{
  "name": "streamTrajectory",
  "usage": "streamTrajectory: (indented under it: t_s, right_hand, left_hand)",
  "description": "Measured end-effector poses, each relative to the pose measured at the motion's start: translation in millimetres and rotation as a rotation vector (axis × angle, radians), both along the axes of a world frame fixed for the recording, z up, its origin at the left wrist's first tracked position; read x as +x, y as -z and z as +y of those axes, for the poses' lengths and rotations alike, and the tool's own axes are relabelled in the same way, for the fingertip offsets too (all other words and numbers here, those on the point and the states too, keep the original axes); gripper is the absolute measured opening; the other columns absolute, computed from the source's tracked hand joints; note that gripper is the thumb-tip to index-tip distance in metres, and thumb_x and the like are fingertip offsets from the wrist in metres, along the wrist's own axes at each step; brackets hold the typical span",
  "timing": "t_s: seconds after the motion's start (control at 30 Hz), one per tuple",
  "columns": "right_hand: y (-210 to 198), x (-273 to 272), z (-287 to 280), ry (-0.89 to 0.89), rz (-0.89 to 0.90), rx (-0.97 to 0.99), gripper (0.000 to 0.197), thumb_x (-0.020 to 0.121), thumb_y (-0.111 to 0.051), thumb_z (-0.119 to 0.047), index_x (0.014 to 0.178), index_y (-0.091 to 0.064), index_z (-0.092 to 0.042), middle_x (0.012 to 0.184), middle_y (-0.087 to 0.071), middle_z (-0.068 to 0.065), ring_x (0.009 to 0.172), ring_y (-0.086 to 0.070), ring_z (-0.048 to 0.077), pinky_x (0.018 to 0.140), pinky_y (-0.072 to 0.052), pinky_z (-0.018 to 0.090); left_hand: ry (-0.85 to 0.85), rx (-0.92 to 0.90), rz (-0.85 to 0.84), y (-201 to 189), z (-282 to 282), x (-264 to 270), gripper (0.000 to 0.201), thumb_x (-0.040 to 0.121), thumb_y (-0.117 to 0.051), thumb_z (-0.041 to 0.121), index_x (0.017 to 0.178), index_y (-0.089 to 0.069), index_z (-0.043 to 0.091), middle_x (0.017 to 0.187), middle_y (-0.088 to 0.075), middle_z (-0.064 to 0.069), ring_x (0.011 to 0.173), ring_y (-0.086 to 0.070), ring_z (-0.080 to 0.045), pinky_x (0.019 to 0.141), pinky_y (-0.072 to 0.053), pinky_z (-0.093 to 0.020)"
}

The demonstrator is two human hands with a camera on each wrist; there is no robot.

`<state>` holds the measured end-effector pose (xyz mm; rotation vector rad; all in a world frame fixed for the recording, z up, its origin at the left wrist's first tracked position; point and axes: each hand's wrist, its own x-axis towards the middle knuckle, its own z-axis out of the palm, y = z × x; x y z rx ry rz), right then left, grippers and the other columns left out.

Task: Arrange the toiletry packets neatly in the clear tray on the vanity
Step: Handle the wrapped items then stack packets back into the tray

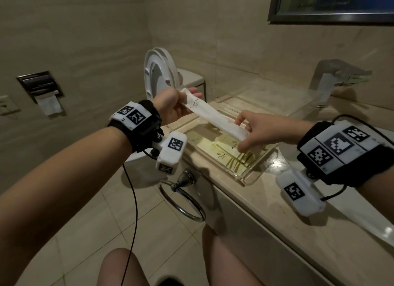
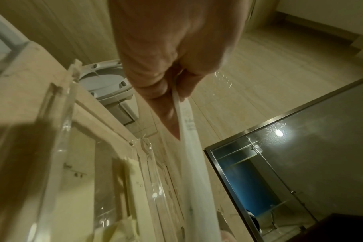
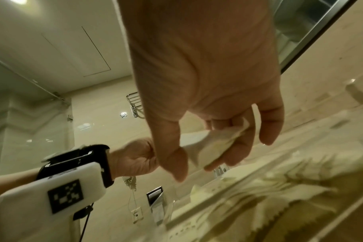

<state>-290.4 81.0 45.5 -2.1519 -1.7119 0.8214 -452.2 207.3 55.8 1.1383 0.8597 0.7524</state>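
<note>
A long white toiletry packet (image 1: 215, 116) stretches between both hands just above the clear tray (image 1: 249, 174) on the vanity. My left hand (image 1: 174, 106) pinches its far left end; the packet (image 2: 189, 147) runs down from those fingers in the left wrist view. My right hand (image 1: 253, 130) pinches the near right end, and the packet's crumpled end (image 3: 218, 145) shows between thumb and fingers in the right wrist view. Inside the tray lie pale yellow packets (image 1: 230, 151) with gold print, right under my right hand, with another faint flat packet (image 1: 195, 136) to their left.
The tray sits near the left end of the beige stone vanity top (image 1: 266, 200). A second clear tray (image 1: 277, 97) stands behind it, a faucet (image 1: 332, 76) at the back right. A toilet with raised lid (image 1: 160, 72) is beyond the vanity's left end, a towel ring (image 1: 183, 198) below its edge.
</note>
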Motion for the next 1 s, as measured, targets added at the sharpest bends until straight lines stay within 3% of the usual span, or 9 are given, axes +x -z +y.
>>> streamTrajectory:
  t_s: [0.07,0.2,0.3,0.37,0.47,0.57,0.7,0.83,1.0]
  right_hand:
    - [-4.3,1.9,-2.9,-0.016,0.025,-0.040,0.050,0.076,-0.074,-0.014,0.115,-0.042,-0.022,0.091,-0.063,0.004,0.072,-0.063,0.017,0.066,-0.051,0.027]
    - [-4.7,1.5,-5.4,0.015,0.071,-0.039,0.032,0.080,-0.069,-0.013,0.106,-0.054,-0.021,0.087,-0.062,0.002,0.077,-0.058,0.018,0.064,-0.045,0.025]
    - [-0.4,-3.4,-5.2,0.033,0.050,-0.046,0.027,0.082,-0.066,-0.012,0.107,-0.059,-0.018,0.082,-0.061,0.000,0.069,-0.054,0.012,0.058,-0.042,0.020]
    - [3.2,-6.9,-5.3,0.024,0.012,-0.055,0.025,0.084,-0.063,-0.012,0.109,-0.061,-0.015,0.077,-0.058,-0.004,0.066,-0.052,0.008,0.056,-0.040,0.018]
    - [7.2,-11.7,-6.2,-0.003,-0.032,-0.062,0.022,0.085,-0.061,-0.011,0.107,-0.062,-0.014,0.072,-0.057,-0.006,0.062,-0.051,0.005,0.052,-0.037,0.016]
    - [8.2,-15.7,-6.7,-0.024,-0.077,-0.053,0.017,0.085,-0.060,-0.012,0.101,-0.064,-0.014,0.071,-0.057,-0.006,0.060,-0.051,0.006,0.051,-0.038,0.016]
    - [9.3,-19.6,-7.4,-0.047,-0.135,-0.056,0.017,0.078,-0.059,-0.004,0.091,-0.068,-0.008,0.066,-0.060,-0.002,0.061,-0.053,0.012,0.062,-0.045,0.023]
    - [8.9,-25.6,-9.8,-0.070,-0.261,-0.025,0.017,0.076,-0.063,-0.006,0.091,-0.070,-0.010,0.064,-0.056,-0.004,0.055,-0.048,0.008,0.049,-0.037,0.016]
    - [8.7,-27.5,-10.0,-0.089,-0.326,0.004,0.015,0.078,-0.067,-0.011,0.092,-0.068,-0.013,0.068,-0.052,-0.008,0.059,-0.046,0.005,0.048,-0.034,0.017]
  left_hand:
    - [0.001,-0.003,0.005,1.1,0.8,-1.0,0.037,0.095,-0.025,-0.008,0.123,-0.049,-0.001,0.094,-0.064,-0.007,0.090,-0.064,-0.018,0.077,-0.055,-0.030]
    - [-0.030,0.050,0.192,9.1,8.1,-3.9,0.018,0.097,-0.036,-0.004,0.090,-0.051,0.002,0.090,-0.061,-0.011,0.102,-0.061,-0.026,0.084,-0.050,-0.031]
    - [-0.098,0.237,0.493,20.2,16.2,-7.3,0.010,0.089,-0.054,-0.003,0.081,-0.055,0.003,0.088,-0.060,-0.014,0.071,-0.063,-0.020,0.061,-0.058,-0.023]
    - [-0.108,0.433,0.742,28.1,20.7,-10.3,0.006,0.089,-0.059,0.006,0.086,-0.062,0.002,0.086,-0.063,-0.013,0.062,-0.057,-0.015,0.053,-0.052,-0.021]
    - [-0.076,0.588,0.942,36.9,25.2,-13.5,0.022,0.089,-0.061,0.016,0.102,-0.069,0.001,0.099,-0.068,-0.014,0.078,-0.060,-0.020,0.071,-0.050,-0.028]
    - [-0.049,0.618,1.014,38.9,24.7,-15.7,0.027,0.088,-0.062,0.018,0.109,-0.068,0.003,0.111,-0.066,-0.013,0.103,-0.061,-0.024,0.087,-0.048,-0.031]
    - [-0.020,0.671,1.093,38.7,24.2,-15.6,0.027,0.088,-0.063,0.022,0.108,-0.068,0.004,0.112,-0.066,-0.012,0.097,-0.059,-0.022,0.083,-0.046,-0.029]
    - [0.038,0.696,1.184,35.3,20.7,-12.7,0.033,0.085,-0.067,0.027,0.110,-0.066,0.006,0.115,-0.065,-0.012,0.102,-0.059,-0.025,0.083,-0.047,-0.031]
    - [0.167,0.922,1.164,37.7,-0.4,3.6,0.053,0.089,-0.058,0.037,0.132,-0.045,0.010,0.138,-0.041,-0.012,0.125,-0.042,-0.026,0.105,-0.039,-0.037]
